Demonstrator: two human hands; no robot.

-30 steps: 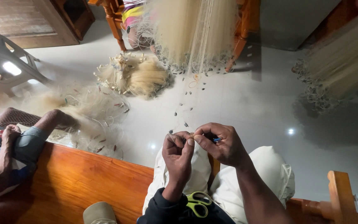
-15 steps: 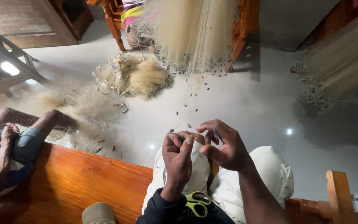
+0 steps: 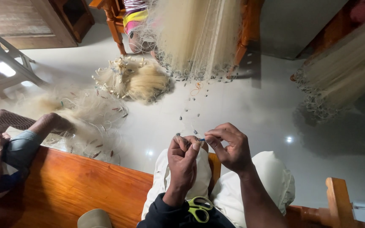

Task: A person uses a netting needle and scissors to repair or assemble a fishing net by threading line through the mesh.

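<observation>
Left hand (image 3: 184, 159) and right hand (image 3: 229, 145) pinch the fishing net's edge (image 3: 189, 141) together; net (image 3: 199, 38) hangs at twelve o'clock, scissors (image 3: 199, 207) at six.

head view, steeply down, close over lap

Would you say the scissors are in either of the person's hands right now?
No, the scissors lie in the lap, below both hands.
</observation>
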